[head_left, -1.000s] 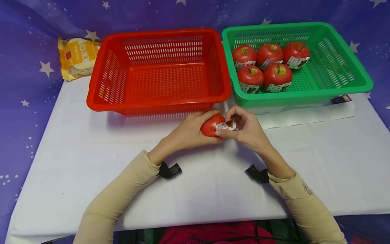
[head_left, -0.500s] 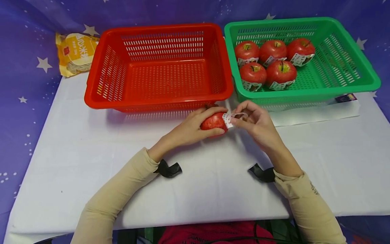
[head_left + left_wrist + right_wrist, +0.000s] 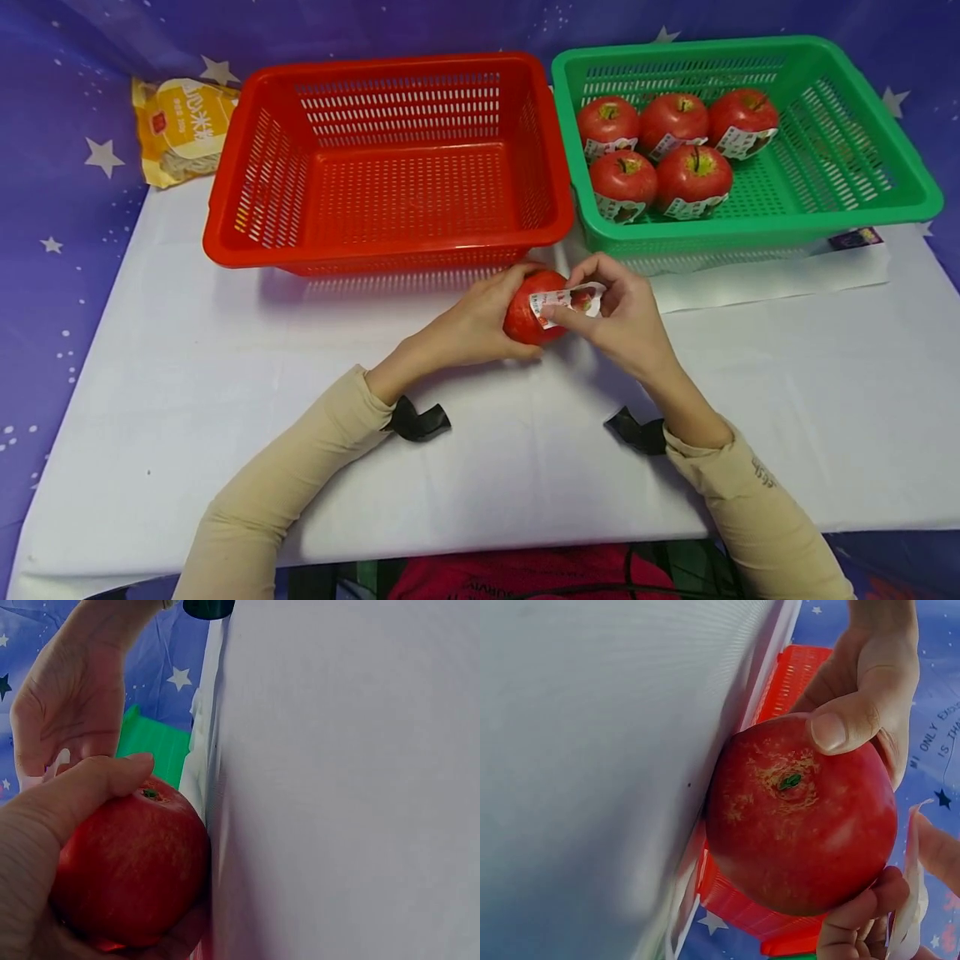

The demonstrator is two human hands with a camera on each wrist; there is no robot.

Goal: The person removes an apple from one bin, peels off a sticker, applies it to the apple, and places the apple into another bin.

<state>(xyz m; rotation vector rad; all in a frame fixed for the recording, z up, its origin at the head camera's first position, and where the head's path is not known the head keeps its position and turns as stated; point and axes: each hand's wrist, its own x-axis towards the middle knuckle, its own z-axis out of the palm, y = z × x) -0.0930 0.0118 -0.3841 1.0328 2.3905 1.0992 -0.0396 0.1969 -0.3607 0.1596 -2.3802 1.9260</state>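
Plastic crinkles at the far left, where a yellow snack packet [image 3: 183,127] lies slumped against the star-printed purple backdrop [image 3: 60,100]. Next comes the red basket [image 3: 247,254], a rectangular tub of glossy moulded plastic with slotted walls and floor, standing on the table [image 3: 187,375], which is covered in a smooth white cloth.

Just in front of the red basket's near rim, the left hand [image 3: 468,327] grips a red apple [image 3: 531,321] low over the table: its fingers are curled round the fruit's left side, and the wrist views show the thumb [image 3: 855,724] pressed beside the russeted stem hollow. The skin is round, shiny and faintly streaked. The right hand [image 3: 626,321] meets the apple from the other side, its thumb and fingers pinching a thin white printed label band [image 3: 566,298] that curves away from the apple's surface while one end lies against it.

Further right stands the green basket [image 3: 750,233], the same slotted plastic shape, touching the red one along one wall. Five red apples [image 3: 671,121] sit in its left half, three behind and two in front, each ringed with a white paper band. Both forearms wear soft beige sleeves [image 3: 300,475] with black straps at the wrists.
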